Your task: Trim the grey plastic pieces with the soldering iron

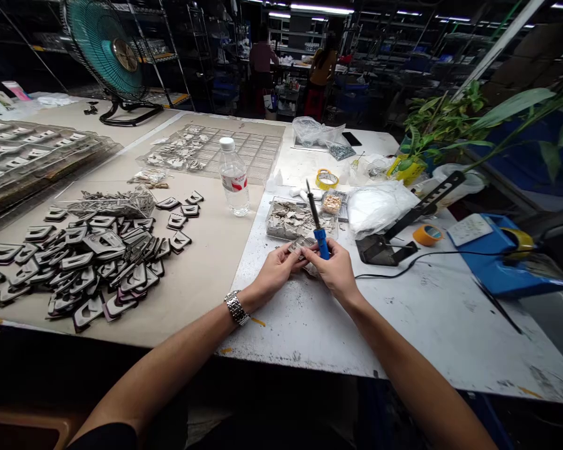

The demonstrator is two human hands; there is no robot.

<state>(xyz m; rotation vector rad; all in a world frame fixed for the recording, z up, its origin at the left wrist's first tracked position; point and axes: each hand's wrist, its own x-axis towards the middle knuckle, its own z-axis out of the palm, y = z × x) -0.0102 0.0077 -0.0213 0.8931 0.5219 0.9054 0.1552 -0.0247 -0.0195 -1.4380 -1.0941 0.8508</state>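
1. Left hand (276, 265): pinching small grey flat piece (302, 244), which lies between both hands.
2. Right hand (336, 269): gripping blue-handled soldering iron (319, 236); tip best kept clear of fingers.
3. Clear plastic tray (276, 236): just beyond hands.

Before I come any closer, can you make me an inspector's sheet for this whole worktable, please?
Surface: white tabletop, specked and scuffed; tan covering on the left part.
Job's things: blue-handled soldering iron, tip up; small grey piece, details too small to tell; pile of dark-edged pieces; clear box of grey bits.
Clutter: water bottle, yellow tape, orange tape roll, white plastic bag.
Hands: left hand pinches the grey piece; right hand holds the iron.
Cables: black cable, curving across the white tabletop.
Surroundings: fan, leafy plant, two people behind.
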